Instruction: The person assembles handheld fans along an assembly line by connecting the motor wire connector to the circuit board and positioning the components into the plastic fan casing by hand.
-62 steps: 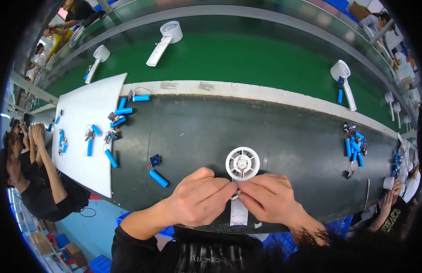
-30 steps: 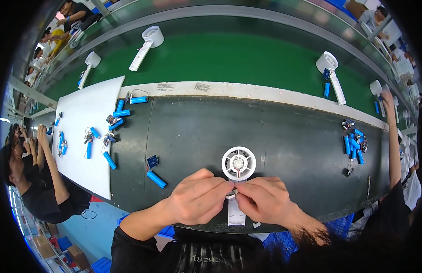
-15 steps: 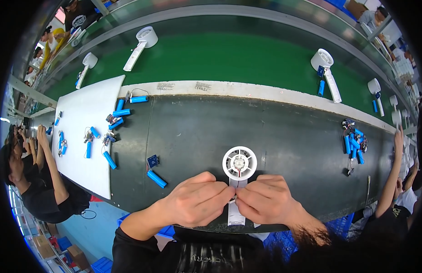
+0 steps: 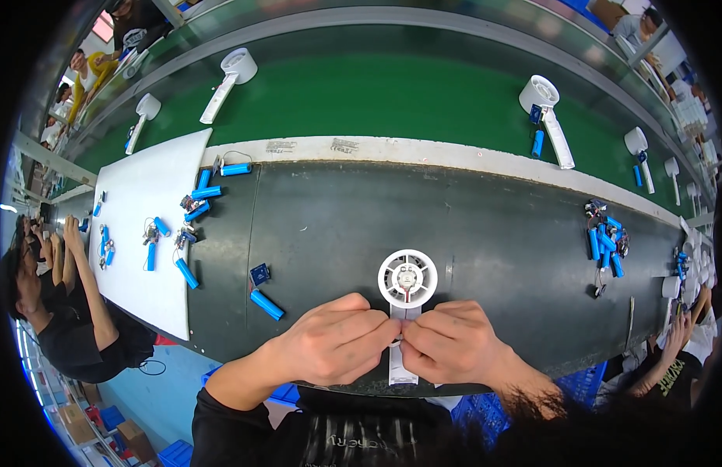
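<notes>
Handle (image 4: 403, 369) toward the near edge of the worktop (image 4: 337, 226), the white fan (image 4: 408, 279) lay straight before me, its round end pointing to the far edge, probably so that both hands could reach the handle evenly while the spoked face stayed in plain sight. A blue cell (image 4: 267, 305) with a small blue board (image 4: 259, 274) sat well apart to the left; a heap of similar cells (image 4: 607, 243) lay toward the right end of the worktop, and others rested on or beside the white sheet (image 4: 143, 296) toward the left end, seemingly out of my way. My left hand (image 4: 330, 342) and right hand (image 4: 456, 342) met over the handle from either side, fingers curled in, each thumb and forefinger drawn to a narrow pinch, the tips almost meeting below the round end. They seemed closed on some small portion of the fan; knuckles hid it, so I could not tell which.
</notes>
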